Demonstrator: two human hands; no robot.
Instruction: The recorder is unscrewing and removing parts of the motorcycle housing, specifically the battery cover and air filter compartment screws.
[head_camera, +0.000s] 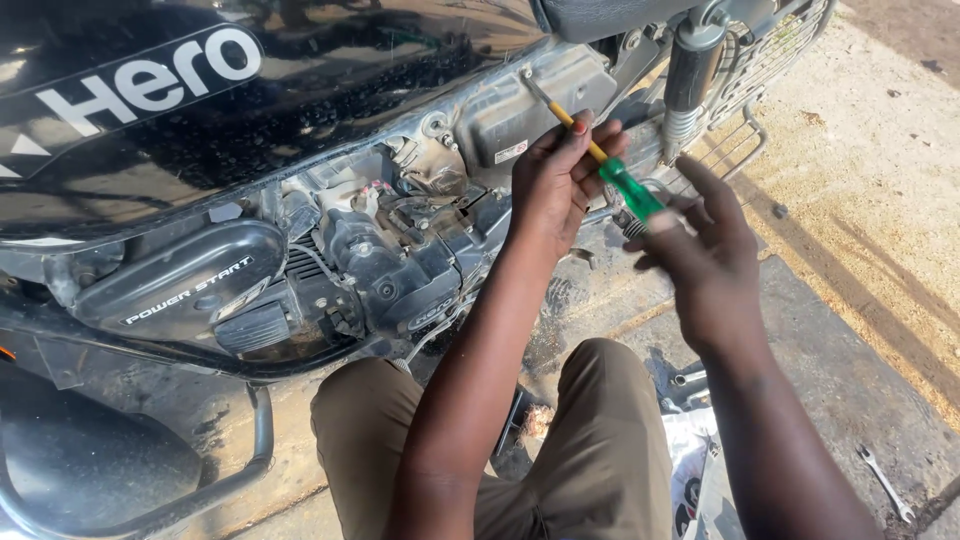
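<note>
— Any containers here, and what's in them?

— Only a white plastic bag (690, 455) on the concrete floor (840, 370) by the person's right knee; I cannot tell what is in it. A spanner (886, 484) lies on the floor near its right edge.

— The hands?

— The left hand (560, 180) is closed, fingers pinching the yellow shaft of a screwdriver (600, 155). The tool is raised in front of the motorcycle (200, 150), its metal tip pointing up toward the grey side box (530, 105).

— And the other?

— The right hand (705, 255) is loosely open, fingers spread, its fingertips touching the screwdriver's green handle from the lower end, just beside the rear shock spring (683, 125).
</note>
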